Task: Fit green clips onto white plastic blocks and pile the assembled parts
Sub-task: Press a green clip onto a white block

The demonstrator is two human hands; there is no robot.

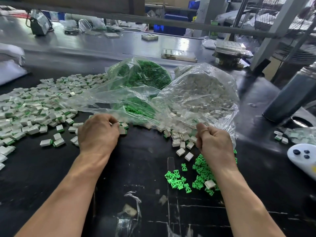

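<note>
No readable writing or brand anywhere that I can make out, everything on the far bench is too blurry.

Both forearms are reaching in from the bottom of the frame, knuckles up. The left hand (pixel 98 132) is sitting left of centre with its fingers curling down over a few assembled parts (pixel 123 128), pinching at them, though I can't tell exactly which one it's got. The right hand (pixel 212 142) is hovering right of centre, fingers clenching with the thumb pressing on the index finger; whether there's anything inside I can't tell.

The pile (pixel 34 106) is spreading across the left side. Loose blocks (pixel 182 139) are lying between the hands, clips (pixel 188 178) scattered at lower right, and the two bags (pixel 196 93) are slumping in the middle. A white controller (pixel 302 159) is poking in at the right edge.
</note>
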